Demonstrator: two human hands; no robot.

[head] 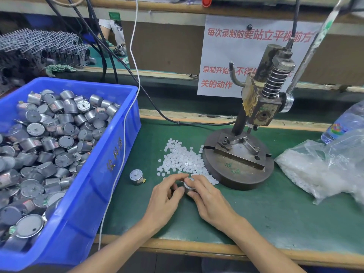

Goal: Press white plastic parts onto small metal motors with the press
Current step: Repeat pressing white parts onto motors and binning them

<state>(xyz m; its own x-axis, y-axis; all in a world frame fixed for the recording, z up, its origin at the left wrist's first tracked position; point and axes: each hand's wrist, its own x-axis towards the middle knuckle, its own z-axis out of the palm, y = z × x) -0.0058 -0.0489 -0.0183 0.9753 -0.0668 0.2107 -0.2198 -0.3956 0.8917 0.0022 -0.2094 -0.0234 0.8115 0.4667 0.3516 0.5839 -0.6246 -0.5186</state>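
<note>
Over the green tabletop [275,213], in front of the press [239,168], the left hand [164,196] and the right hand [209,198] hold one small motor [187,186] between them, the fingers [175,177] curled closely around it. The pile of white plastic parts [183,160] lies just behind, touching the press base. A second motor [136,176] stands beside the blue bin [94,194].

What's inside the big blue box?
Lots of small round metal motors, heaped up in the blue box. Only the top ones show; the motors underneath and the box's bottom are covered by the pile.
</note>
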